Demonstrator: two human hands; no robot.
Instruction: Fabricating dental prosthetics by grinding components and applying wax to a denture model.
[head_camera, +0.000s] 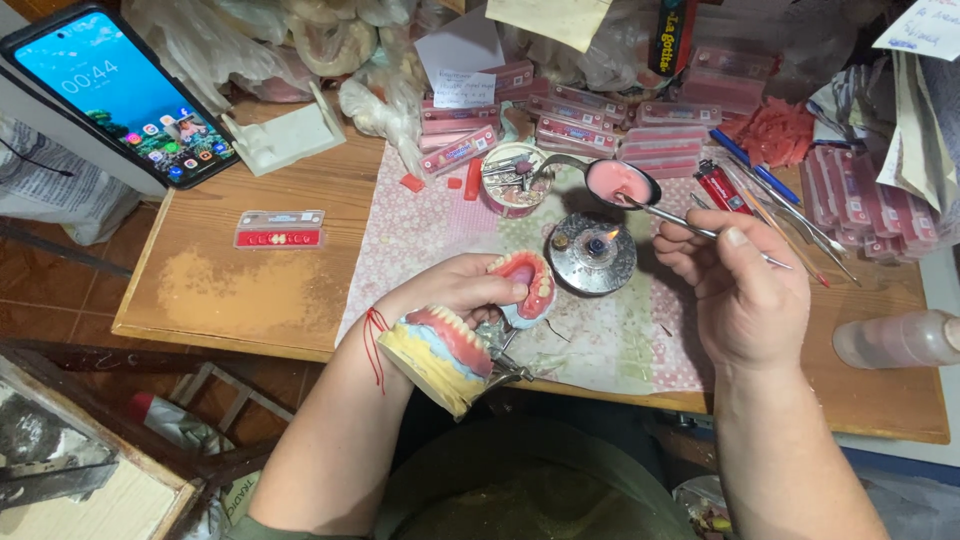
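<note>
Now, left hand: my left hand (455, 290) is closed around one denture (527, 286), pink with a row of teeth, held just over the near part of the cloth.
Wrist: one plaster jaw model (443, 355) with pink gums sits against my left wrist, with a metal frame below it, past the table's near edge.
Right hand: my right hand (740, 290) pinches one thin metal tool (690, 225) between thumb and fingers; its tip reaches into the spoon.
Spoon: one spoon (618, 182) holding pink wax, just behind the burner.
Burner: one round metal burner (592, 253) with a small flame, between my two hands.
Tin: one round tin (513, 180) of small metal bits, left of the spoon.
Phone: one phone (120, 95), lit, at the far left corner.
Tooth cards: one red tooth card (279, 230) lies alone on bare wood; many pink boxes (585, 125) are stacked at the back, too many to count.
Bottle: one bottle (895, 340) lies on its side at the right edge.
Room: the table (230, 300) has bare wood to the left of the cloth (420, 235); the back and right are crowded.
</note>
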